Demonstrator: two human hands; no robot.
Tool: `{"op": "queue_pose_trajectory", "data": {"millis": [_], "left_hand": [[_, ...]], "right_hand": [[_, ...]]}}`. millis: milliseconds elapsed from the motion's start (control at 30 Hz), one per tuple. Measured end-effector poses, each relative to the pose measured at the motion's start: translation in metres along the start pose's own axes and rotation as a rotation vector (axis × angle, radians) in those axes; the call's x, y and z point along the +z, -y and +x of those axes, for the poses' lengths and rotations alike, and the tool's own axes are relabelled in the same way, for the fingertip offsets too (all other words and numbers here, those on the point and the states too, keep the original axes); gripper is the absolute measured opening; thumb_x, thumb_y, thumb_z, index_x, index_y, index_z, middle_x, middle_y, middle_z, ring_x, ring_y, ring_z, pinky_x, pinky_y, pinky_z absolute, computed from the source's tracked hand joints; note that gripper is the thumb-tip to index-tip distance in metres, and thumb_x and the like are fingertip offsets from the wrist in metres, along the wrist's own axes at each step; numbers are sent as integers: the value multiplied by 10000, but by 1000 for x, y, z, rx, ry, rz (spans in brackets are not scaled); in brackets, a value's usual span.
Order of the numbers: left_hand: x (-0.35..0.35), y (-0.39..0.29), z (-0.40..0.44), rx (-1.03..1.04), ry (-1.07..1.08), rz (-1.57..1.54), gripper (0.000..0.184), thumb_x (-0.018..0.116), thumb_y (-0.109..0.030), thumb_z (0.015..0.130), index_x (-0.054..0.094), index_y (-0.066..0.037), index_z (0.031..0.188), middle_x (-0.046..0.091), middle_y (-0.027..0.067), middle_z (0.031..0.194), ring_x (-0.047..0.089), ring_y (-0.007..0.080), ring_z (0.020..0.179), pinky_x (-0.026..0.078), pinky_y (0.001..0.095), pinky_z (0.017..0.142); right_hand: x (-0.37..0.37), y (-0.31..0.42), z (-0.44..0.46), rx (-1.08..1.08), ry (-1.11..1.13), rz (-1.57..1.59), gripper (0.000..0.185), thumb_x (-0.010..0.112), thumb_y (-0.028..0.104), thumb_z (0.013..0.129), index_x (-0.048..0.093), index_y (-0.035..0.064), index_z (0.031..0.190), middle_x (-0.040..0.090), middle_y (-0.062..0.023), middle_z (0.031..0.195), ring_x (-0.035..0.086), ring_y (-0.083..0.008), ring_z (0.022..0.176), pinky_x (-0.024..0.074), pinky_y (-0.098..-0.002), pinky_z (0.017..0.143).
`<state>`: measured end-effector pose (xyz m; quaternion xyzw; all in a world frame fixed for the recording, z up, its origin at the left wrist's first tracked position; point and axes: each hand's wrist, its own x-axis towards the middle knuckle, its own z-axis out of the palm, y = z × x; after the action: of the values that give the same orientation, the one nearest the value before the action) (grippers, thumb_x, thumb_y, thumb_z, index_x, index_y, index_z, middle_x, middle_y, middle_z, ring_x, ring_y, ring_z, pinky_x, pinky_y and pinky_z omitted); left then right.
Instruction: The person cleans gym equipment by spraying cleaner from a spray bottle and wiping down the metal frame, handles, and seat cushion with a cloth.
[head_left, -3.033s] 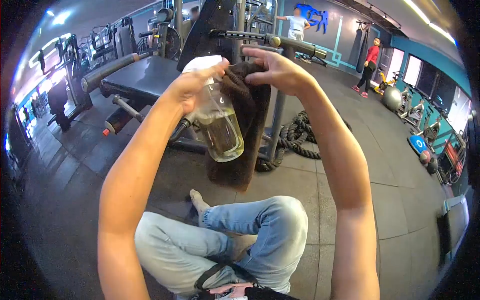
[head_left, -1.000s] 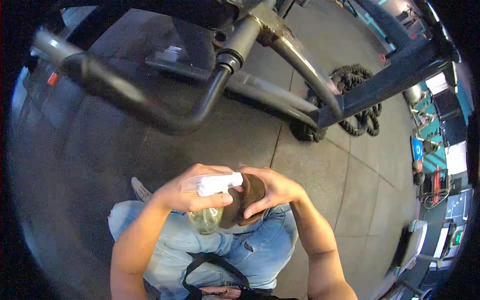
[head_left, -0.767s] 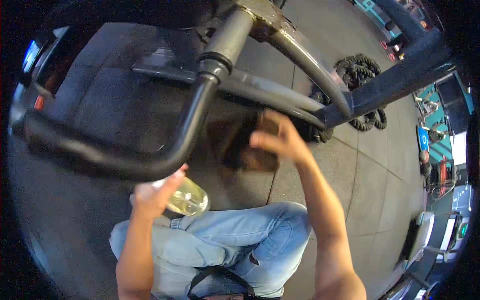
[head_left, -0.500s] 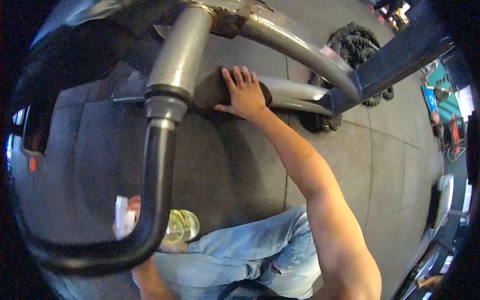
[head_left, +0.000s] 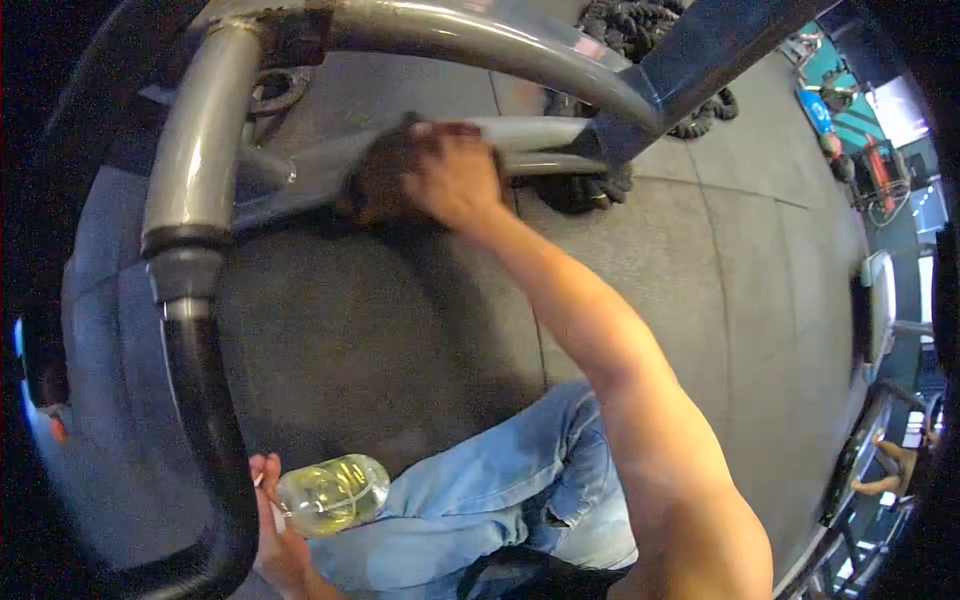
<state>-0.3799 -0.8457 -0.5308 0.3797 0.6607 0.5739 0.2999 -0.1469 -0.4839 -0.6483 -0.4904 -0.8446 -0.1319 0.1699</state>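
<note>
My right hand [head_left: 458,178], blurred by motion, presses a dark brown cloth [head_left: 385,182] against the low grey metal tube [head_left: 550,135] of the machine frame. At the lower left, my left hand [head_left: 275,530] is closed round the neck of a clear spray bottle [head_left: 335,493] holding yellowish liquid. The bottle lies tilted on its side beside my leg. A black curved handle [head_left: 205,400] hides part of my left hand and the spray head.
A thick grey tube [head_left: 450,35] crosses above my right hand and meets a dark slanted beam [head_left: 720,70]. Black coiled rope [head_left: 630,25] lies behind the frame. My jeans [head_left: 480,475] are below. Gym equipment [head_left: 880,180] stands at the far right.
The cloth, first between both hands, has gone forward with my right hand onto the low tube and then left along it. My left hand and the bottle have moved down and left.
</note>
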Motion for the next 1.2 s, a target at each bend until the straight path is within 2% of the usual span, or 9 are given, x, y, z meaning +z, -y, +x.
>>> {"op": "queue_pose_trajectory", "data": {"millis": [200,233,333,467,567,700,833,1000,1200], "left_hand": [[-20,1,-7,131,63,836,311,538,-185,979,525,59,1170,529,211,1169,575,302,1086,485,426,992],[-17,1,-4,131,86,811,311,538,-185,979,525,59,1170,529,211,1169,575,302,1086,485,426,992],[-17,3,10,-85,52,-114,308,463,-178,1011,533,94,1136,528,218,1167,575,314,1074,484,438,998],[-20,9,5,-114,-8,-300,317,490,-188,997,530,92,1141,515,222,1182,562,325,1104,474,462,1008],[-20,14,-6,-152,-41,-268,333,522,-200,973,564,94,1123,570,204,1141,587,304,1081,473,443,999],[10,-21,-2,-80,44,53,283,578,-200,946,659,47,1059,686,139,1005,663,231,915,502,350,889],[27,-65,-15,58,118,-96,132,606,-61,911,662,28,990,696,106,960,659,166,885,510,290,799],[-20,-112,-78,377,0,-68,83,646,-35,846,631,15,912,657,97,837,626,172,746,504,315,692],[-143,-161,-189,560,-271,33,182,614,-147,896,626,34,893,654,136,894,632,197,779,523,318,708]], "right_hand": [[-48,-86,-9,682,371,-120,550,499,417,895,518,52,1306,565,-184,1246,476,-353,1212,367,-551,940],[4,-93,0,649,-241,-66,397,527,346,869,554,60,1142,616,-123,1084,593,-371,834,415,-559,710],[-25,-18,-1,59,-104,-76,579,559,509,891,497,163,1351,449,-205,1356,325,-391,1321,222,-493,1122],[-15,-102,-18,-247,-90,16,728,591,596,840,470,145,1399,399,-223,1423,353,-396,1333,251,-487,1128],[-28,-157,-66,6,150,61,532,700,302,830,527,57,1269,470,-272,1336,484,-406,1216,436,-439,1003],[-33,-162,-106,-134,-338,-72,380,602,164,874,567,41,1232,635,-201,1069,629,-385,940,512,-489,831],[-81,-121,-127,822,16,1195,306,539,230,969,585,5,1172,658,-141,1052,650,-268,910,531,-401,810],[-231,-14,-121,1006,-97,1915,348,536,321,978,609,19,1134,649,-48,979,623,-171,868,511,-329,766],[-354,143,-16,234,-216,1467,385,555,374,958,624,12,1070,660,-89,949,603,-208,786,488,-333,712]]}}
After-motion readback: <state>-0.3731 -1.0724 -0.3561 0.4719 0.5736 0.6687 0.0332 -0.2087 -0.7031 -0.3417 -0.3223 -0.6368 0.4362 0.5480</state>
